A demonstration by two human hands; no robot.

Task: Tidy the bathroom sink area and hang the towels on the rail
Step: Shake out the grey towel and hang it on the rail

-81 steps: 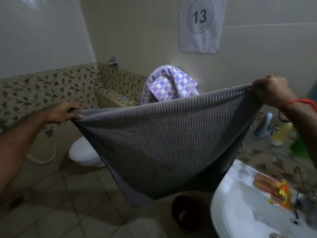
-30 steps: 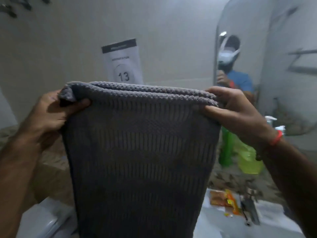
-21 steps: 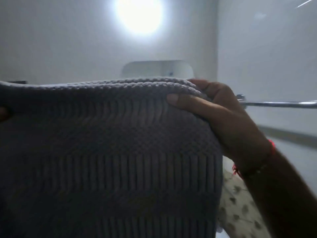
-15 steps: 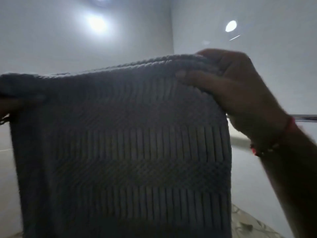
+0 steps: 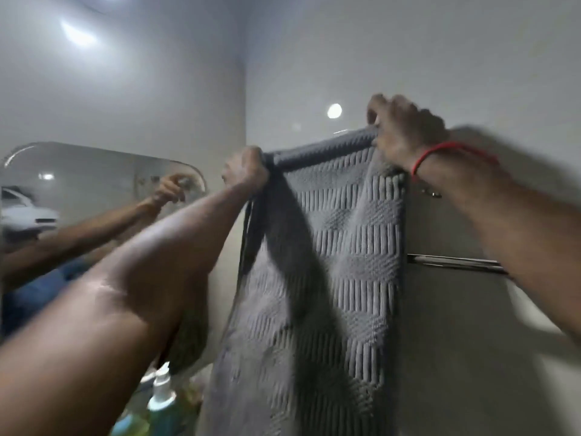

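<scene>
Both hands hold the grey towel (image 5: 342,262) raised against the wall; the left hand (image 5: 246,168) and right hand (image 5: 405,130) grip its top edge. A metal rail (image 5: 456,262) shows beside the towel's right edge; a mirror (image 5: 78,184) hangs left.

Both hands have lifted the grey towel (image 5: 345,247) against the wall.

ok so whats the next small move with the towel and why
Probably lower both hands so the towel settles. The left hand and right hand each grip its top fold, held high against the wall, while a rail shows lower down to its right.
</scene>
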